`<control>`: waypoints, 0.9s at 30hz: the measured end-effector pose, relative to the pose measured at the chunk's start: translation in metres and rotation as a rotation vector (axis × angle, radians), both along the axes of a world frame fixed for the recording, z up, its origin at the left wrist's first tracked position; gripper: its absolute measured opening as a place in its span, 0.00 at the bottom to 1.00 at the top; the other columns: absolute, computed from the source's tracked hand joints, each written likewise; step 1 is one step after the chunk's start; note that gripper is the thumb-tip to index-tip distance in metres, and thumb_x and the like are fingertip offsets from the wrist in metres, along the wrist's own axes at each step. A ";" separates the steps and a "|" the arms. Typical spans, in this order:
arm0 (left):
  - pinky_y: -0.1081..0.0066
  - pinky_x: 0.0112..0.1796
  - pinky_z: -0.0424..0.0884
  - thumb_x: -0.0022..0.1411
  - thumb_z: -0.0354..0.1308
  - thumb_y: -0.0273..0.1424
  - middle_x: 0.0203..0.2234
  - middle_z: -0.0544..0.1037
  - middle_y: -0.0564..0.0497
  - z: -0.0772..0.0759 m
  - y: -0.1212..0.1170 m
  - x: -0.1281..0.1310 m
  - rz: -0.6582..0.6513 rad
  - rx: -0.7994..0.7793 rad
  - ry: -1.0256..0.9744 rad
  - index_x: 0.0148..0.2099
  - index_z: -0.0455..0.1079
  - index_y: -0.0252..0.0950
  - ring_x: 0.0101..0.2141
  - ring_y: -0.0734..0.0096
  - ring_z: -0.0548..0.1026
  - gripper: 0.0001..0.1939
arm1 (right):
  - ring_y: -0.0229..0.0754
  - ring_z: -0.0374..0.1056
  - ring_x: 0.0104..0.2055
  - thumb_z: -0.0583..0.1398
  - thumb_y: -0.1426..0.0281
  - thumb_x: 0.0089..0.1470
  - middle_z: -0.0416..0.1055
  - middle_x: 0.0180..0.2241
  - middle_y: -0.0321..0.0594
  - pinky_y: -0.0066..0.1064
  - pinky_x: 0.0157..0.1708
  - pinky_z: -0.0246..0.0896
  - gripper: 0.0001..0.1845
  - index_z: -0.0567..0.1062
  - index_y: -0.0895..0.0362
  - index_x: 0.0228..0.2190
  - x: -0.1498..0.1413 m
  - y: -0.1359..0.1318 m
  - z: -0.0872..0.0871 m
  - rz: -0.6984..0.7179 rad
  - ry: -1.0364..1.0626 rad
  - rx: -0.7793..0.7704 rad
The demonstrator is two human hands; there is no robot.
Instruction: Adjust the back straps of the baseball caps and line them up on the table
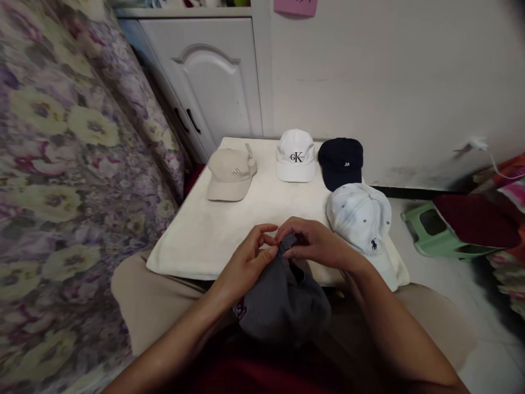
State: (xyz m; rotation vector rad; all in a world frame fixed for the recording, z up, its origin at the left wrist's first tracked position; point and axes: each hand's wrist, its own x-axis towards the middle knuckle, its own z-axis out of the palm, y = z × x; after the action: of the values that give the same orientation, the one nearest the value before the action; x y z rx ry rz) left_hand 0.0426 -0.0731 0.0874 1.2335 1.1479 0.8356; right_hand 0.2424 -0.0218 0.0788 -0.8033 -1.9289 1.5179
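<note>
A dark grey baseball cap hangs over my lap at the near edge of the table, with a dark red mark on its left side. My left hand pinches the strap end of the cap between thumb and fingers. Close against it, my right hand grips the same strap from the other side. The fingertips nearly meet, and the strap's fastening is mostly hidden between them. Just right of my right hand rests a pale washed-denim cap with a small dark blue horse-rider emblem.
On the cream-covered table sit a beige cap, a white cap with black letters, and a navy cap. Floral curtain hangs left; a white cabinet stands behind. A green stool is on the floor, right.
</note>
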 end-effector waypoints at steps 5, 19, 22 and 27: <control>0.68 0.39 0.68 0.63 0.57 0.31 0.41 0.71 0.50 -0.006 -0.008 -0.003 0.065 0.159 0.160 0.50 0.63 0.41 0.38 0.67 0.73 0.13 | 0.39 0.74 0.29 0.67 0.66 0.51 0.75 0.27 0.33 0.31 0.32 0.69 0.14 0.74 0.56 0.39 -0.005 -0.004 -0.006 0.080 0.067 -0.341; 0.76 0.22 0.53 0.60 0.59 0.41 0.20 0.66 0.57 -0.006 -0.014 -0.015 0.070 -0.161 0.015 0.30 0.69 0.35 0.21 0.76 0.60 0.14 | 0.42 0.75 0.33 0.67 0.69 0.50 0.78 0.31 0.37 0.33 0.36 0.69 0.11 0.75 0.57 0.37 -0.021 -0.012 -0.024 0.001 0.006 -0.214; 0.76 0.20 0.52 0.57 0.63 0.40 0.18 0.67 0.57 -0.009 -0.015 -0.010 0.115 -0.270 -0.113 0.29 0.69 0.35 0.17 0.79 0.60 0.14 | 0.42 0.74 0.34 0.67 0.68 0.50 0.78 0.32 0.37 0.33 0.35 0.68 0.11 0.75 0.57 0.37 -0.021 -0.013 -0.025 -0.028 -0.048 -0.154; 0.77 0.21 0.55 0.49 0.68 0.34 0.17 0.70 0.56 -0.012 -0.016 -0.006 0.187 -0.413 -0.331 0.26 0.67 0.35 0.18 0.79 0.63 0.13 | 0.42 0.74 0.34 0.68 0.67 0.49 0.77 0.31 0.37 0.32 0.34 0.67 0.12 0.75 0.57 0.36 -0.021 -0.013 -0.024 -0.037 -0.063 -0.108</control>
State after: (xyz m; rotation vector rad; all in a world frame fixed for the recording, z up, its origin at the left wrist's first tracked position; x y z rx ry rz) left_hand 0.0369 -0.0892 0.0751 0.6286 1.1031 0.8508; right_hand 0.2215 -0.0349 0.0544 -0.9383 -1.8788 1.6038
